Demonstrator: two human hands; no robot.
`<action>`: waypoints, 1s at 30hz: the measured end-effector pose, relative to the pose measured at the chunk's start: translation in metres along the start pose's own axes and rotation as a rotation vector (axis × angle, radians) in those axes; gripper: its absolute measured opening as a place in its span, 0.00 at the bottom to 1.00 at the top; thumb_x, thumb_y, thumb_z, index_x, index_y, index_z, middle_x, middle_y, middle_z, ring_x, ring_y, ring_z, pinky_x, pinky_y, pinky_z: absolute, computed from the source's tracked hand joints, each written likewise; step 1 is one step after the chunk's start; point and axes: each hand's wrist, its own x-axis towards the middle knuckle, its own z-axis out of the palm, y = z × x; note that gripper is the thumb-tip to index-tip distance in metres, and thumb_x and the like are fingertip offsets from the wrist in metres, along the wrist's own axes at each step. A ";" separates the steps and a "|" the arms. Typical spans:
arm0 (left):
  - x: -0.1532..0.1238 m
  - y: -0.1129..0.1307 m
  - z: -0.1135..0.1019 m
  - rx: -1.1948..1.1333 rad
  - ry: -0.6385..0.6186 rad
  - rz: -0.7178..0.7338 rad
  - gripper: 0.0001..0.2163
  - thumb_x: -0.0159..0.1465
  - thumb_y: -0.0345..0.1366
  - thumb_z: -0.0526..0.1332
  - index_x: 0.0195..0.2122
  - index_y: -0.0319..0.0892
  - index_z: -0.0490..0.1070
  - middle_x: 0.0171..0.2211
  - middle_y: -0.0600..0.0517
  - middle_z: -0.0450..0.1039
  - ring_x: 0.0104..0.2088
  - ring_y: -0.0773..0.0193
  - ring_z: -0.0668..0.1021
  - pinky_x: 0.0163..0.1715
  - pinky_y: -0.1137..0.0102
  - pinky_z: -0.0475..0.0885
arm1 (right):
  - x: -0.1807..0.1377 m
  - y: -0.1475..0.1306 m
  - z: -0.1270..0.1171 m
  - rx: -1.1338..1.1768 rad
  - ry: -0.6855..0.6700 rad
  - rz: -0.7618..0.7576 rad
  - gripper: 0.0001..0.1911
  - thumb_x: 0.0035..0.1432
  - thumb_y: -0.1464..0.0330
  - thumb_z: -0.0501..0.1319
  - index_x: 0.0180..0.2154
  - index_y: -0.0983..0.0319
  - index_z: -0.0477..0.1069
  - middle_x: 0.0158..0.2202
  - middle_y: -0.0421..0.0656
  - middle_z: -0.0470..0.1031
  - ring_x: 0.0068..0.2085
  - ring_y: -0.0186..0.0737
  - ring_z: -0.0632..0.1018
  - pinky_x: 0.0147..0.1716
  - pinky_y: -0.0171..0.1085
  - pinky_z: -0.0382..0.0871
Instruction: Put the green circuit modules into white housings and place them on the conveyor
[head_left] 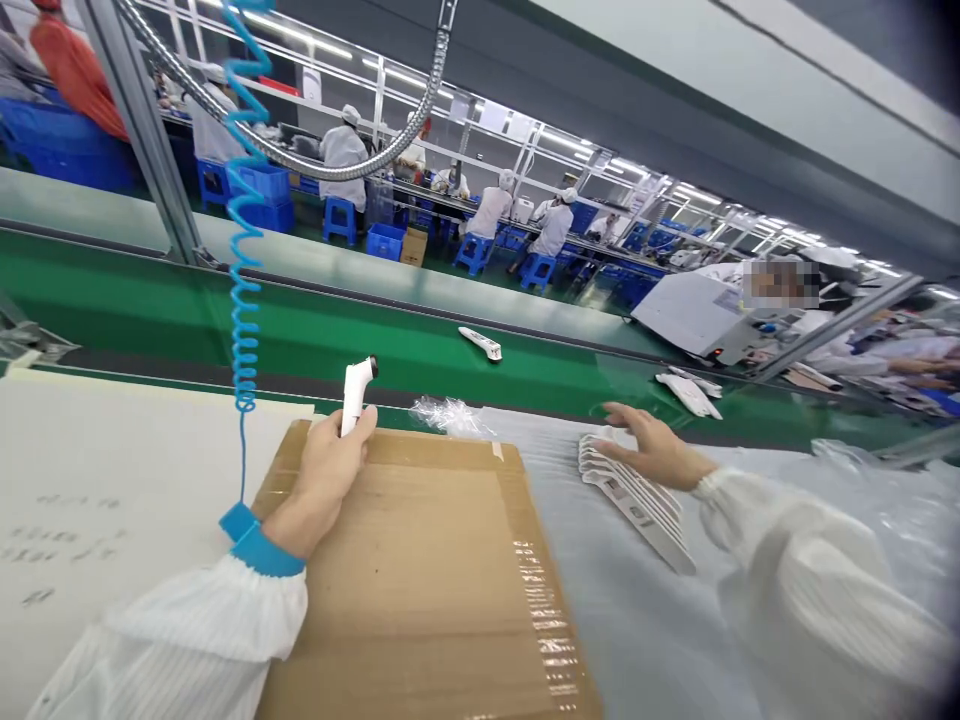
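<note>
My left hand (334,465) is closed around a white thermometer-shaped handset (355,392) with a dark round tip, held upright over the far edge of a cardboard box (427,570). A blue wrist strap (266,548) sits on that wrist. My right hand (656,448) has its fingers spread above a row of white plastic shells (637,510), nested side by side on a pale sheet. Whether the fingertips touch the shells I cannot tell. Crumpled clear plastic (454,415) lies beyond the box.
A green conveyor belt (405,345) crosses ahead, carrying another white handset-like piece (480,343) and white parts (690,393). A coiled blue cord (244,300) hangs down at the left. Clear plastic bags (877,490) lie at the right. Several co-workers sit beyond, near a grey machine (697,310).
</note>
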 end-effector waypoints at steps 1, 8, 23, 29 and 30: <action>0.001 0.000 0.000 -0.071 -0.034 -0.024 0.21 0.55 0.54 0.66 0.26 0.43 0.61 0.19 0.59 0.55 0.19 0.73 0.57 0.20 0.72 0.49 | 0.019 -0.014 -0.005 0.032 -0.067 -0.045 0.28 0.56 0.57 0.63 0.57 0.60 0.69 0.55 0.51 0.76 0.56 0.55 0.75 0.55 0.48 0.67; 0.008 0.005 -0.003 -0.379 -0.077 -0.073 0.24 0.56 0.58 0.64 0.35 0.39 0.68 0.26 0.55 0.65 0.17 0.76 0.57 0.18 0.74 0.47 | 0.139 -0.132 0.036 -0.008 0.050 0.035 0.25 0.63 0.63 0.59 0.60 0.62 0.66 0.61 0.55 0.69 0.58 0.58 0.73 0.55 0.56 0.67; 0.006 -0.015 0.004 0.568 0.062 0.071 0.11 0.58 0.44 0.65 0.40 0.47 0.71 0.35 0.47 0.78 0.38 0.50 0.78 0.34 0.64 0.64 | 0.154 -0.291 0.024 0.083 0.004 -0.299 0.17 0.69 0.63 0.54 0.50 0.70 0.71 0.40 0.50 0.78 0.39 0.44 0.79 0.40 0.43 0.74; 0.003 -0.021 0.008 0.632 -0.049 0.153 0.13 0.58 0.45 0.65 0.41 0.45 0.74 0.35 0.42 0.79 0.39 0.42 0.80 0.38 0.59 0.67 | 0.067 -0.391 0.015 0.103 -0.093 -0.833 0.18 0.64 0.60 0.61 0.50 0.65 0.72 0.47 0.44 0.77 0.46 0.43 0.79 0.48 0.42 0.71; 0.003 -0.022 0.007 0.577 -0.048 0.150 0.11 0.57 0.43 0.65 0.38 0.43 0.75 0.34 0.41 0.79 0.39 0.42 0.80 0.38 0.59 0.68 | 0.051 -0.406 0.025 0.084 -0.121 -0.895 0.17 0.61 0.61 0.63 0.48 0.65 0.73 0.47 0.44 0.77 0.48 0.44 0.78 0.51 0.42 0.70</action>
